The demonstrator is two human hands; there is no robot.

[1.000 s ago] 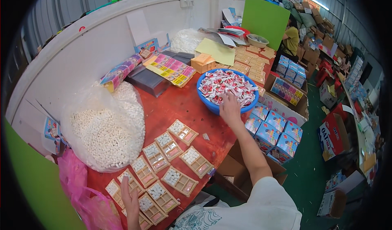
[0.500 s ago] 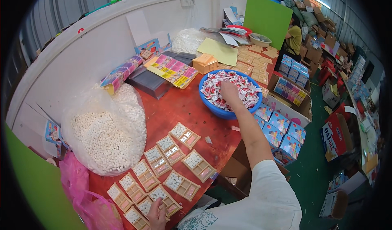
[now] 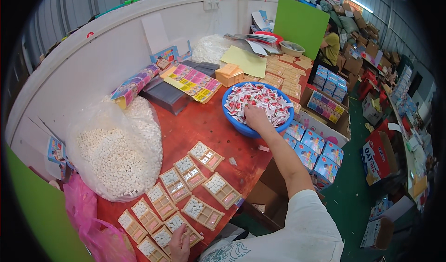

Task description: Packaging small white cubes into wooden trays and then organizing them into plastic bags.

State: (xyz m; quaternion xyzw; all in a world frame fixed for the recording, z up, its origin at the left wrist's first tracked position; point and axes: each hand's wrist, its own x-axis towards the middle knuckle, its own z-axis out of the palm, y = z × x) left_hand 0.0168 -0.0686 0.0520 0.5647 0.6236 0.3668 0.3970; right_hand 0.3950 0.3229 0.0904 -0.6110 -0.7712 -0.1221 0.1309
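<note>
Both hands busy: right hand (image 3: 254, 115) fingers buried among sachets (image 3: 269, 101), grip unclear; left hand (image 3: 180, 246) flat on tray (image 3: 183, 227).

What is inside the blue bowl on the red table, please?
The blue bowl is heaped with small red-and-white wrapped packets. The right hand reaches into the pile at its near edge. The bowl's bottom and whatever lies beneath the packets are covered.
</note>
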